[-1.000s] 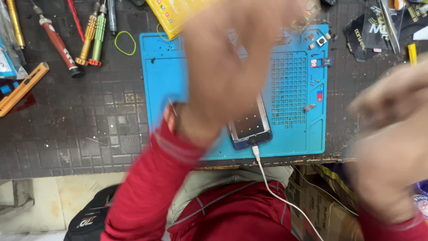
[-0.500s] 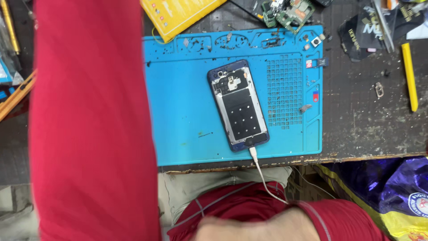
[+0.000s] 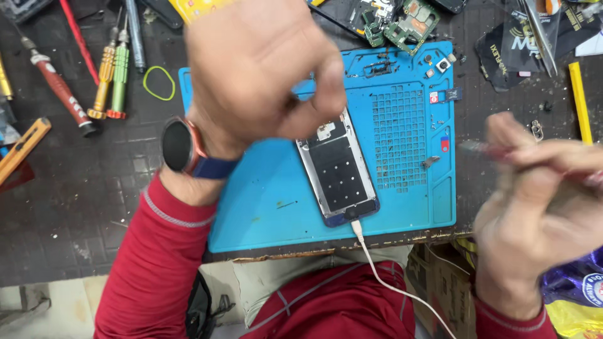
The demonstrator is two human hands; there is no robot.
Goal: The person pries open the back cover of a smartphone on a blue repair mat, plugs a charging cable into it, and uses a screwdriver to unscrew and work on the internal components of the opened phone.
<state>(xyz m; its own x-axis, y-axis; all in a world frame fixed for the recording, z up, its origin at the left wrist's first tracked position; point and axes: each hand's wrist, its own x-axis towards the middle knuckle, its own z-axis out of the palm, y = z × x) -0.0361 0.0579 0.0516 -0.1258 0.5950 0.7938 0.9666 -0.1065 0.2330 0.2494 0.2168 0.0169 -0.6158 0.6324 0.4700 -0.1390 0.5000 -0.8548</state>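
On the blue mat (image 3: pixel 264 213) lies the opened phone (image 3: pixel 339 172), back cover off, with a white cable (image 3: pixel 389 276) plugged into its near end. Half a second ago both hands were clear of the mat; now the left hand (image 3: pixel 257 69) hovers above the phone's top edge, fingers curled, its grip holding nothing visible. Right of the mat, the right hand (image 3: pixel 540 201) has come in pinching a thin, blurred tool (image 3: pixel 480 149).
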